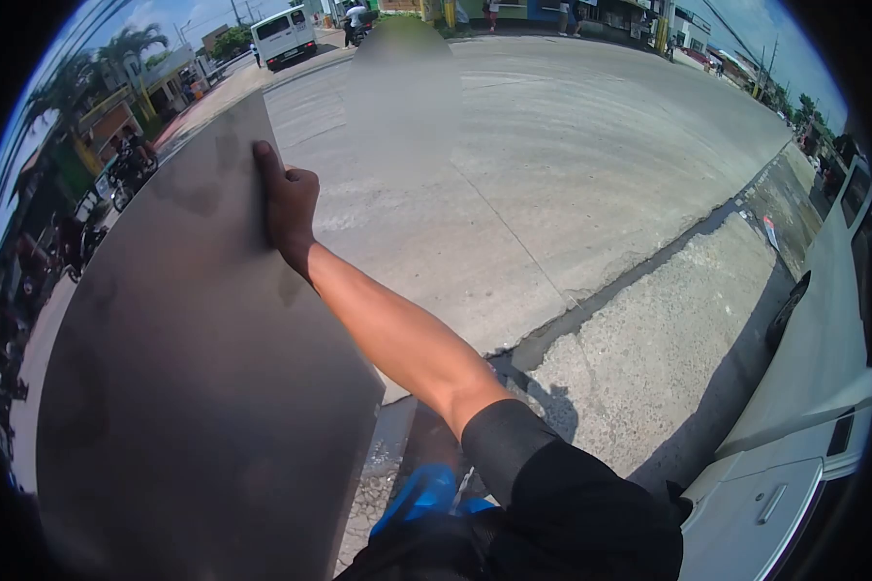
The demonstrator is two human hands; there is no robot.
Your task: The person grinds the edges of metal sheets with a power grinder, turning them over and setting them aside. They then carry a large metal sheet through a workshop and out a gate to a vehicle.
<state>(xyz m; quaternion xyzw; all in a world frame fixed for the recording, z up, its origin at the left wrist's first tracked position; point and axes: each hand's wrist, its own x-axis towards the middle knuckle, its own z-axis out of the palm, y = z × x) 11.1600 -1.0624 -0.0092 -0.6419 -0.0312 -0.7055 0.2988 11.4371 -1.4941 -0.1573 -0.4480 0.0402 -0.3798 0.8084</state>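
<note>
A large flat grey panel stands upright and fills the left half of the view. My right hand grips its right edge near the top corner, thumb pressed up along the face and fingers wrapped round the edge. My right arm, in a black sleeve, reaches up and left across the view. My left hand is not visible; it may be behind the panel. Something blue shows low down by my body, but I cannot tell what it is.
A wide concrete road stretches ahead, with a dark cracked joint running across it. A white vehicle stands close on my right. A white van is parked far ahead. Motorcycles and riders are at the left roadside.
</note>
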